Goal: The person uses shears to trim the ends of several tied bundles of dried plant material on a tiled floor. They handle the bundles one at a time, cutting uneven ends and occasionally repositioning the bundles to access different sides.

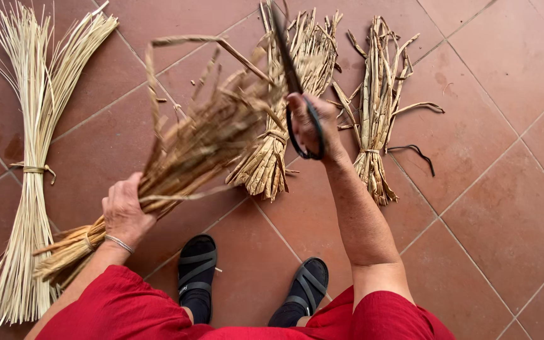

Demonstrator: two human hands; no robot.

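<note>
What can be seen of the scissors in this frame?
The scissors are large and dark, apparently metal, with black loop handles and long narrow blades. The right hand grips them, fingers through the loops, blades pointing up and away across the ragged tips of the dried straw bundle that the left hand holds lifted above the tiled floor. The blades look nearly closed, though their edges blur against the straw behind.
</note>
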